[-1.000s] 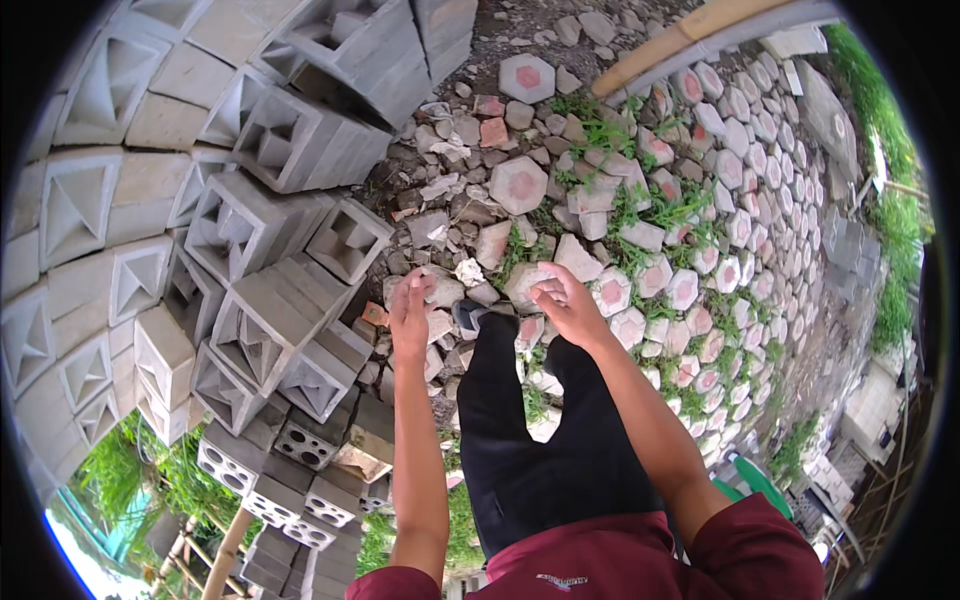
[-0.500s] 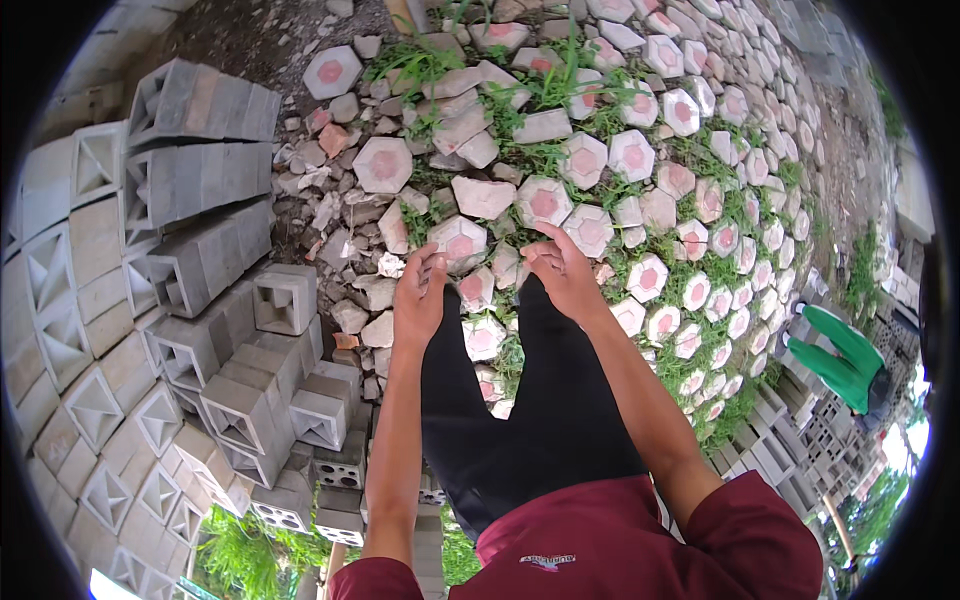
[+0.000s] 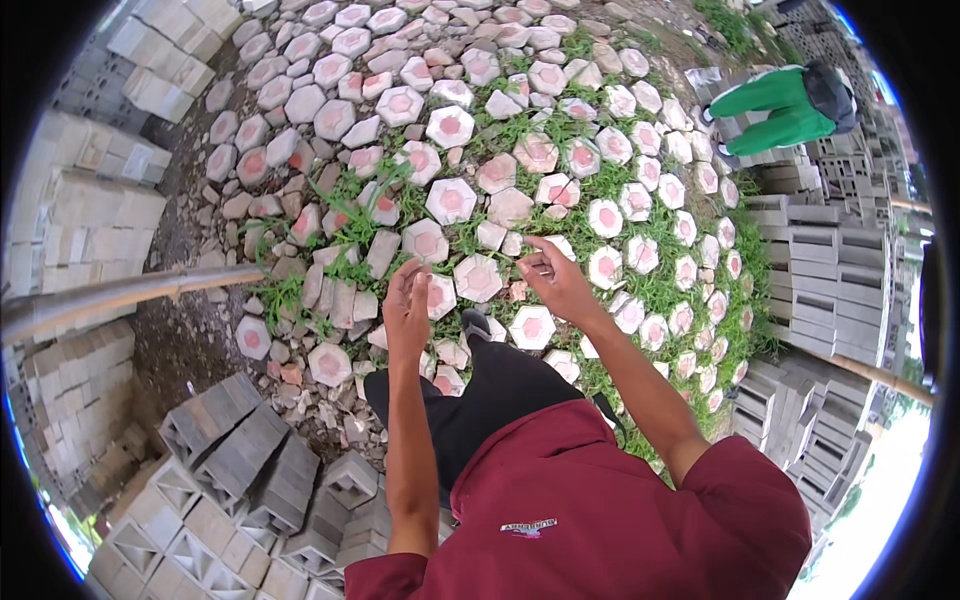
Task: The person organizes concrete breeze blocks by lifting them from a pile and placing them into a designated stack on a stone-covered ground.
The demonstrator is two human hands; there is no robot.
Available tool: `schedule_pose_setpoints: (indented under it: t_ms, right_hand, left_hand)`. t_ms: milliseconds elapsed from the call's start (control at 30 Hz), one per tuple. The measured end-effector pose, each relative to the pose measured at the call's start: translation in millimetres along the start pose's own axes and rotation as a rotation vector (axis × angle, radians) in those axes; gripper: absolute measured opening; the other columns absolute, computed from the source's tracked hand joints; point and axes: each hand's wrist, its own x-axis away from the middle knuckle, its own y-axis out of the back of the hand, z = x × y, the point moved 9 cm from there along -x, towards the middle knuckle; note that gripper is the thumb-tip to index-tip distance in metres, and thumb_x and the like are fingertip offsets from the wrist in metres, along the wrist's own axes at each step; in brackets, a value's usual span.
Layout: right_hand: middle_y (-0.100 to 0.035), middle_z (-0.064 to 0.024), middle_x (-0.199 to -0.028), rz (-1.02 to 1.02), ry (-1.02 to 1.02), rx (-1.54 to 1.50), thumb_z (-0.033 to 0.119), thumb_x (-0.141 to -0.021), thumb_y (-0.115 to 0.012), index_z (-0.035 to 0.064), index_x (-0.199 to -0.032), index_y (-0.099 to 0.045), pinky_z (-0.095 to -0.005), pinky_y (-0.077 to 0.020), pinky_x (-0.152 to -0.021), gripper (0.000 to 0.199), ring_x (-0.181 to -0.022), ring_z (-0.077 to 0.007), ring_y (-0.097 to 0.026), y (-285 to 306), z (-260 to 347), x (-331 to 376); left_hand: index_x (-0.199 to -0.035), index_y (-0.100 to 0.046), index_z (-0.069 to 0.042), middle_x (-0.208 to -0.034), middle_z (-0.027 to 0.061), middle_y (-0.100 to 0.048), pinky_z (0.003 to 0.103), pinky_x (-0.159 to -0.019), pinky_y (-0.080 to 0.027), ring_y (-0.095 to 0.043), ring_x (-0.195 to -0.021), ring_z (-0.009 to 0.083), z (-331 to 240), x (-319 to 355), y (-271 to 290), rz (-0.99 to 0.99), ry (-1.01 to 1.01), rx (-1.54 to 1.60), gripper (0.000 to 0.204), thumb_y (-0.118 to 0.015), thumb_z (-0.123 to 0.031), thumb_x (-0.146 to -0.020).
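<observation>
The fingers of the left hand are loosely together and slightly curled, palm turned inward, holding nothing. The right hand is raised a little further out, its fingertips pinched lightly toward the thumb; whether anything small sits between them I cannot tell, but nothing shows there. Both hands hang in the air above the ground, touching no stone.

To my eye this is a moment between grasps: the person stands over the paving with empty hands, apparently sizing up the ground. Any pick-up from here would call for bending down, since the pavers lie well below the hands (the legs in dark trousers are upright).

Directly under and between the two hands lies a hexagonal paver, pale grey with a pink centre, flat among grass. Another like it sits just below the right wrist, and one more lies just beyond the left fingertips.

Further out, the hexagonal pavers spread across the grass in loose rows. A long pole runs in from the left. Stacks of grey hollow blocks stand near the person's left side, more on the right, where another person in green bends over.
</observation>
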Motion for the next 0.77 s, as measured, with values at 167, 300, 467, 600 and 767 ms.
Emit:
schedule_pose_setpoints:
  t_ms: [167, 300, 467, 600, 767]
  right_hand:
    - [-0.066, -0.0127, -0.1, -0.179, 0.037, -0.038, 0.022, -0.09, -0.062, 0.0032, -0.132, -0.045, -0.0334, -0.0509, -0.079, 0.048, -0.088, -0.0189, -0.064, 35, 25, -37]
    - [-0.064, -0.0098, -0.101, -0.213, 0.126, -0.15, 0.018, -0.092, -0.063, 0.0015, -0.133, -0.044, -0.0284, -0.0488, -0.08, 0.048, -0.085, -0.0131, -0.059, 34, 77, -84]
    - [-0.064, -0.0107, -0.103, -0.357, 0.195, -0.153, 0.02, -0.092, -0.062, 0.0014, -0.133, -0.044, -0.0309, -0.0501, -0.082, 0.049, -0.089, -0.0164, -0.062, 50, 131, -155]
    - [-0.065, -0.01, -0.104, -0.347, 0.187, -0.215, 0.018, -0.092, -0.061, 0.0009, -0.134, -0.043, -0.0302, -0.0498, -0.081, 0.049, -0.091, -0.015, -0.062, 54, 162, -200]
    - [-0.065, -0.0099, -0.107, -0.368, 0.15, -0.29, 0.016, -0.093, -0.061, -0.0004, -0.137, -0.04, -0.0272, -0.0471, -0.084, 0.051, -0.095, -0.0125, -0.061, 63, 180, -259]
  left_hand:
    - [-0.124, -0.05, 0.004, -0.118, 0.0149, -0.061, 0.031, -0.093, -0.046, -0.059, -0.11, 0.0198, -66, -50, -27, 0.124, -0.071, -0.117, 0.033, -0.051, -0.017, -0.099]
    - [-0.124, -0.05, 0.003, -0.115, 0.0151, -0.062, 0.03, -0.092, -0.046, -0.058, -0.109, 0.0192, -101, -112, -25, 0.182, -0.172, -0.162, 0.033, -0.053, -0.017, -0.098]
    - [-0.123, -0.052, 0.002, -0.113, 0.0123, -0.063, 0.029, -0.086, -0.048, -0.06, -0.103, 0.0181, -145, -201, -34, 0.309, -0.233, -0.206, 0.035, -0.055, -0.021, -0.097]
    - [-0.123, -0.053, 0.001, -0.113, 0.0116, -0.063, 0.029, -0.082, -0.05, -0.061, -0.1, 0.0181, -179, -264, -39, 0.406, -0.235, -0.315, 0.036, -0.055, -0.023, -0.097]
    - [-0.126, -0.052, 0.0, -0.116, 0.0146, -0.063, 0.03, -0.093, -0.046, -0.059, -0.108, 0.0196, -217, -340, -46, 0.445, -0.289, -0.188, 0.036, -0.056, -0.019, -0.096]
